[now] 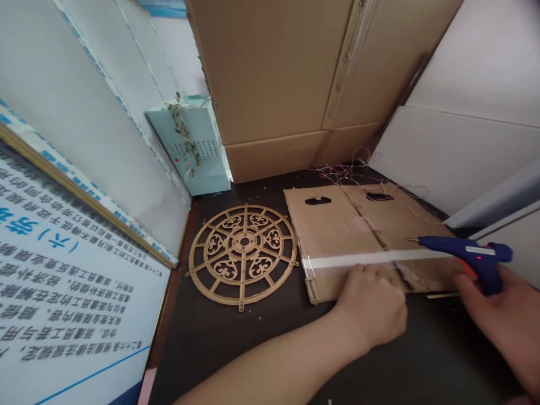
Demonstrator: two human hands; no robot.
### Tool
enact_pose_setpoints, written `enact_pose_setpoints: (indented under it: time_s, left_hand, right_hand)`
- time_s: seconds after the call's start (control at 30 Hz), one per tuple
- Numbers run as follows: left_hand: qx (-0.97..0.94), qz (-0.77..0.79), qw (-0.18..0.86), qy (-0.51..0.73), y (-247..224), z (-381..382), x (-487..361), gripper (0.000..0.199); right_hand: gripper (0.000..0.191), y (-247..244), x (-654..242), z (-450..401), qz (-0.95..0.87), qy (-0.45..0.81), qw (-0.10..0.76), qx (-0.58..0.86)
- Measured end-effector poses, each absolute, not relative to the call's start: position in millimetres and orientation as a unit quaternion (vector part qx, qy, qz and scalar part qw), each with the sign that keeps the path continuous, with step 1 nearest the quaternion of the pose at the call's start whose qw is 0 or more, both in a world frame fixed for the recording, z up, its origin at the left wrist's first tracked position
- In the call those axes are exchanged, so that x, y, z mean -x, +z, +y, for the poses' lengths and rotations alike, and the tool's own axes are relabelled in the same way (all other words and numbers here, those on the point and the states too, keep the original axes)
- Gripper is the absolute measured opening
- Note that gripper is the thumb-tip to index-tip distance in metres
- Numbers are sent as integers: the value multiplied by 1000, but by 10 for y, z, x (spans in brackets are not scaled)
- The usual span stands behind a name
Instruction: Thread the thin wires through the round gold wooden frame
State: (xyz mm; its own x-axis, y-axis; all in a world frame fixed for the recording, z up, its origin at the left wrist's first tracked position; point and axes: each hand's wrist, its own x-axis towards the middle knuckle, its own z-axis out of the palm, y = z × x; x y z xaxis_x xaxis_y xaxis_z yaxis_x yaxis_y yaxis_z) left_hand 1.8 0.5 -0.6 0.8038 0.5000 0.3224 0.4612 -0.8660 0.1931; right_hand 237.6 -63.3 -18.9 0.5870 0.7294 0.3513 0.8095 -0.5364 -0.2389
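Observation:
My right hand [493, 320] is shut around the grip of a blue hot glue gun [468, 259], whose thin metal nozzle points left over a folded cardboard panel [333, 230]. My left hand [371, 301] lies curled on the panel's near edge, holding it down. A white translucent strip [358, 259] runs across the panel, and the panel has two oval cut-out holes near its far edge. To the left, flat on the tabletop, lies a round laser-cut wooden wheel [242, 256] with spokes and ornate fretwork, apart from the panel.
Thin tangled wires [341, 174] lie beyond the panel on the dark table [422, 360]. Stacked cardboard boxes [270, 73] stand behind it, with a pale blue paper bag [189, 146] beside them. A printed signboard [71, 270] leans at left; white panels [464, 157] stand at right.

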Motion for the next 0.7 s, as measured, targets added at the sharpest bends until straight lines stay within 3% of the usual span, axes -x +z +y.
enact_pose_setpoints:
  time_s: [0.13, 0.37, 0.57, 0.7]
  left_hand:
    - [-946, 259, 43, 190, -3, 8, -16, 26]
    - [-943, 262, 38, 200, -2, -1, -24, 24]
    - [-944, 260, 35, 201, -6, 1, -28, 24]
    - [-944, 258, 34, 204, -8, 0, -27, 24]
  right_hand:
    - [38, -30, -2191, -633, -438, -106, 197, 870]
    - [49, -25, -2179, -551, -347, -113, 201, 909]
    - [34, -116, -2278, -594, -414, -84, 226, 878]
    - [34, -113, -2279, -598, -401, -90, 228, 883]
